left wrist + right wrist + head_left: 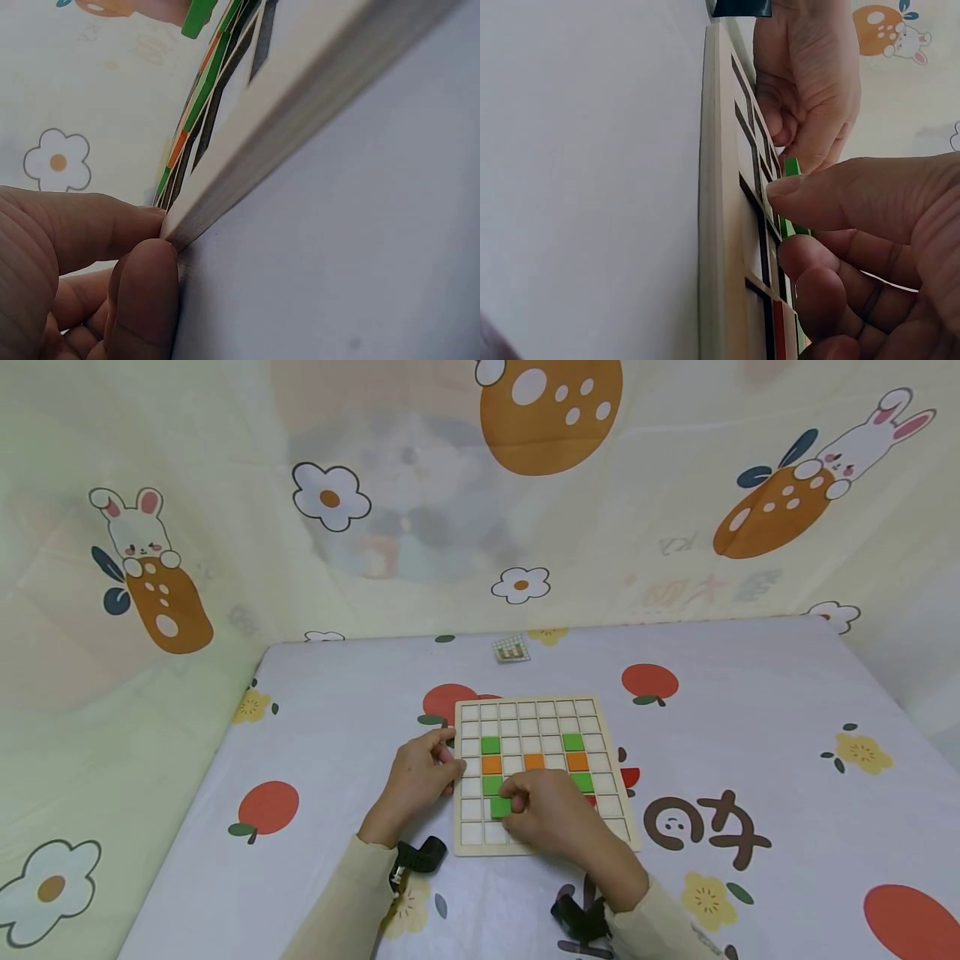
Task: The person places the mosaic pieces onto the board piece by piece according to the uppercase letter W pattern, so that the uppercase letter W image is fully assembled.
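A wooden grid board (pixel 528 708) lies on the table with green, orange and red square tiles in some of its cells. My left hand (pixel 414 777) holds the board's left edge; in the left wrist view, the index finger and thumb (pixel 146 300) meet at that edge. Over the lower left part of the board, my right hand (pixel 551 810) pinches a green tile (pixel 500 807) by its side. The right wrist view shows this green tile (pixel 792 166) tilted between thumb and fingers. A red tile (pixel 591 800) is partly hidden behind the right hand.
Behind the board lies a small card (pixel 512 649) printed with a grid pattern. A patterned cloth (pixel 337 718) covers the table, and printed curtains rise at the back and sides. Black straps with camera mounts (pixel 422 855) sit at both wrists.
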`<state>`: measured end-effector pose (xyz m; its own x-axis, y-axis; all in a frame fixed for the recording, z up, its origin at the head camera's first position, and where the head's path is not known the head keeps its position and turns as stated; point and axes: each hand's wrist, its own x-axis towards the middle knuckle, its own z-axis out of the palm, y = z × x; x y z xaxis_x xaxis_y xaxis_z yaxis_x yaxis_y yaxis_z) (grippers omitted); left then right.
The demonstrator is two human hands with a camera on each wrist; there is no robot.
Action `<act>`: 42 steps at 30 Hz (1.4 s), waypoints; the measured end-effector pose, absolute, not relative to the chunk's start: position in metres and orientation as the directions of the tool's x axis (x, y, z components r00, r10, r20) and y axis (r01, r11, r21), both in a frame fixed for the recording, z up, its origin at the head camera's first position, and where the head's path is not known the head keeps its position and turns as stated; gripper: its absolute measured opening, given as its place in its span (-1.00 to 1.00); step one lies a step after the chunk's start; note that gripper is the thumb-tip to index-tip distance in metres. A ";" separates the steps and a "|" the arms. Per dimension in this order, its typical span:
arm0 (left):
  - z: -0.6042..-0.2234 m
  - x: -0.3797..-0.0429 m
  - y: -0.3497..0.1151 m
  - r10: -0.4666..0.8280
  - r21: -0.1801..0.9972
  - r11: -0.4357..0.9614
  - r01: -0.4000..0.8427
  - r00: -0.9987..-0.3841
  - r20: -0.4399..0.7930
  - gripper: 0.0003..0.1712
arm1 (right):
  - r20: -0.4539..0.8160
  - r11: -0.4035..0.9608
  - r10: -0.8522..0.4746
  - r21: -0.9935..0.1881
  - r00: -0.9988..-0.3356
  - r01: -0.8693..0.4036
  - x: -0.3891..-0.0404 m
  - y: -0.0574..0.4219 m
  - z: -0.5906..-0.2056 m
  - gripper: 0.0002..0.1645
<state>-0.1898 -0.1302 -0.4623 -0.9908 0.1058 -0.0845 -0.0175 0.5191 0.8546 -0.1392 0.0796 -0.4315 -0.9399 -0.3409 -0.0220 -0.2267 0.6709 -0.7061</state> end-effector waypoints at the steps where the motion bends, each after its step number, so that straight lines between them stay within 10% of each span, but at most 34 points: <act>1: -0.462 -0.190 -0.130 0.106 0.855 0.519 -0.016 -0.991 -0.083 -0.40 | -0.024 0.669 -0.341 -0.709 -0.940 -0.225 -0.139 0.079 -0.431 -0.79; 42: -0.463 -0.190 -0.130 0.106 0.863 0.505 -0.020 -0.991 -0.085 -0.39 | -0.061 0.719 -0.275 -0.675 -0.959 -0.163 -0.139 0.091 -0.433 -0.80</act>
